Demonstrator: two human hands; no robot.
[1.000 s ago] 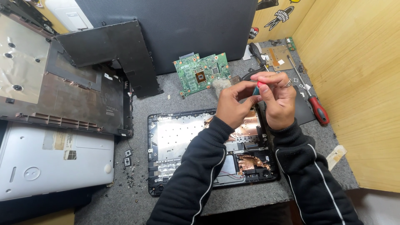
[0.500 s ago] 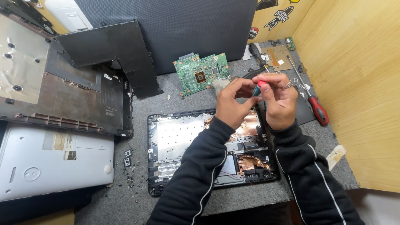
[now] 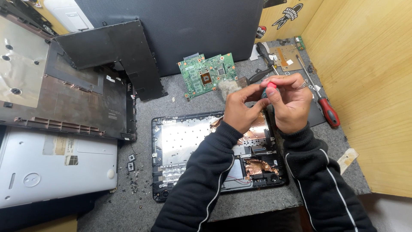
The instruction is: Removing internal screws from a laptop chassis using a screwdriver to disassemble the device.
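A small tool (image 3: pixel 271 85) with a pink-red cap sat pinched between the fingertips of both hands, raised above the opened laptop base (image 3: pixel 189 141). Only the cap and a sliver of teal body showed; the rest was hidden by the fingers, so its kind could not be told. The right hand (image 3: pixel 289 103), with a ring on one finger, curled round it from above, thumb pressed just under the cap. The left hand (image 3: pixel 240 109) met it from the side, fingertips touching the right thumb. The base lay flat on the grey mat, black-framed, its silver plate and copper foil exposed, partly covered by both forearms.
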